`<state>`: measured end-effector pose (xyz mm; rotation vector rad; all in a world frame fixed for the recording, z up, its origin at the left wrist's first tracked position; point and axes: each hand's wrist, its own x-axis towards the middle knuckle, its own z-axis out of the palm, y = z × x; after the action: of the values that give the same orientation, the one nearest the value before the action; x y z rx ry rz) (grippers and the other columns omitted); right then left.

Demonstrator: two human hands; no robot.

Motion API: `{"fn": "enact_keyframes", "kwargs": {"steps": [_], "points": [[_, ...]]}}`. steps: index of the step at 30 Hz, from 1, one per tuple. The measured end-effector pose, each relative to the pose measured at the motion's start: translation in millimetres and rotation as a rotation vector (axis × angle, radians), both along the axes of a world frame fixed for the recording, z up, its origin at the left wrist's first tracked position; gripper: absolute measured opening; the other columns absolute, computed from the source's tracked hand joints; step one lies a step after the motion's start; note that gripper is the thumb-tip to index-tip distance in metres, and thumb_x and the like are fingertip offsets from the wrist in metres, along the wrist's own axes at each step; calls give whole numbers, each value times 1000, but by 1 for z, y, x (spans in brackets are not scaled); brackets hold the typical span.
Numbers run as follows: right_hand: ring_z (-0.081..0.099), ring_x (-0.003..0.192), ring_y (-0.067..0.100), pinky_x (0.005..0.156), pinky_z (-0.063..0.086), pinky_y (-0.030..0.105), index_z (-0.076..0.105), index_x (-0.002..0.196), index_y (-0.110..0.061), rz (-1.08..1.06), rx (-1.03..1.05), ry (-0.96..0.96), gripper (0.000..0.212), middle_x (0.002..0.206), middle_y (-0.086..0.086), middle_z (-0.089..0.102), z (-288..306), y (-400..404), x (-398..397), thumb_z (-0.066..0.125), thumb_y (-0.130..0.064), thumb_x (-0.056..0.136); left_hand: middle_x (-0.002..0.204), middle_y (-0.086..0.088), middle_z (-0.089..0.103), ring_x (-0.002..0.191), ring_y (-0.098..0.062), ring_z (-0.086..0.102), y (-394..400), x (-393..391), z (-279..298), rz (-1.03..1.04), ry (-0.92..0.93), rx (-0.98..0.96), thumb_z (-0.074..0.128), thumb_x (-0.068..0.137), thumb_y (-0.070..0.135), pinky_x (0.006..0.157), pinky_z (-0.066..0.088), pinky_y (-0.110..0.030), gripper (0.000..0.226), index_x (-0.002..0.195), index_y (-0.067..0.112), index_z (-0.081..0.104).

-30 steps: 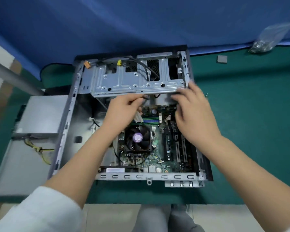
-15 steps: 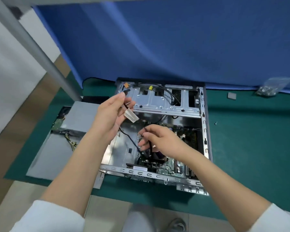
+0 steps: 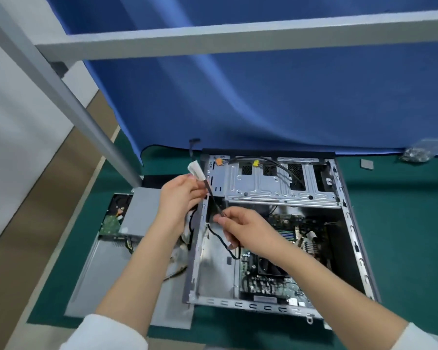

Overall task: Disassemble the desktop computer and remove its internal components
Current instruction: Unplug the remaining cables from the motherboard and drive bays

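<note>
Cable (image 3: pixel 214 203) with white connector (image 3: pixel 197 170): now lifted clear of motherboard (image 3: pixel 288 231), pinched between left hand (image 3: pixel 180 198) and right hand (image 3: pixel 245 229), unplugged, ready for removal leftward.

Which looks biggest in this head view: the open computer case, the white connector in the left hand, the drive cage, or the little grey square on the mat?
1. computer case
2. drive cage
3. white connector
4. grey square, though it lies farther away, so this last pair is unsure.

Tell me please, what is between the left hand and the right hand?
In the head view, a taut stretch of black cable runs from the left hand, which holds its white connector, down to the right hand, which pinches it.
</note>
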<state>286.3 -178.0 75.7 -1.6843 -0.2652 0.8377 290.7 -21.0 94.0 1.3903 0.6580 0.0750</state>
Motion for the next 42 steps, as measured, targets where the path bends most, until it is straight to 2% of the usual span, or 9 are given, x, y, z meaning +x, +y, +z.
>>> {"fn": "enact_keyframes", "kwargs": {"steps": [7,13,18,20,26,30,32,37,42], "points": [[41,39,7,57,55,36,59,98,-5,-151,-22,89,25,56,2,46,-19,44,6,38,-17,102,91,-7,74,75,-16,67,3,-10,-20,-123,123,-322,33,101,23,77,51,-28,25,105,12,54],[53,44,4,57,55,32,58,88,-23,-28,-155,11,18,61,-2,56,-26,54,5,44,-20,99,82,-4,74,76,-13,71,21,-17,-40,35,91,-203,47,98,12,72,57,-23,17,104,7,62],[54,66,6,61,45,26,58,99,-24,132,-456,-286,14,85,-7,60,-35,48,-1,45,-30,98,87,-6,72,72,-13,65,47,-6,-58,52,178,-1,44,99,14,73,52,-23,18,101,10,62],[56,77,11,69,44,26,61,105,-21,49,-464,-293,20,99,-2,58,-37,49,-1,43,-29,99,92,-4,68,72,-12,59,44,-7,-69,-5,203,117,41,99,16,70,49,-21,21,103,12,61],[68,58,20,61,57,36,58,84,-18,39,-444,-83,22,73,8,69,-32,52,3,44,-27,98,75,4,56,77,-16,52,11,-37,-101,-168,276,428,31,102,31,61,36,-25,36,77,17,53],[69,58,20,59,58,40,57,89,-16,-41,-445,-102,18,72,10,68,-30,55,6,43,-24,98,66,7,51,65,-5,49,-4,-49,-110,-137,261,482,22,101,43,58,36,-18,45,67,26,45],[69,57,19,56,58,36,55,91,-16,-150,-413,-98,17,70,8,67,-29,58,5,41,-24,98,64,0,53,63,-14,52,-7,-50,-111,-126,251,502,19,99,48,59,42,-29,52,68,18,47],[65,87,31,77,52,41,53,113,-10,-16,-552,-240,29,99,14,67,-29,65,0,40,-32,99,67,-3,61,64,-17,58,-8,-49,-112,-117,270,528,17,98,53,58,44,-33,58,74,17,55],[61,92,25,80,49,35,52,118,-12,-12,-548,-377,30,110,8,63,-29,48,-4,37,-32,100,67,-9,59,67,-26,57,-9,-49,-108,-114,281,624,19,99,47,61,43,-36,55,66,15,50]]}}
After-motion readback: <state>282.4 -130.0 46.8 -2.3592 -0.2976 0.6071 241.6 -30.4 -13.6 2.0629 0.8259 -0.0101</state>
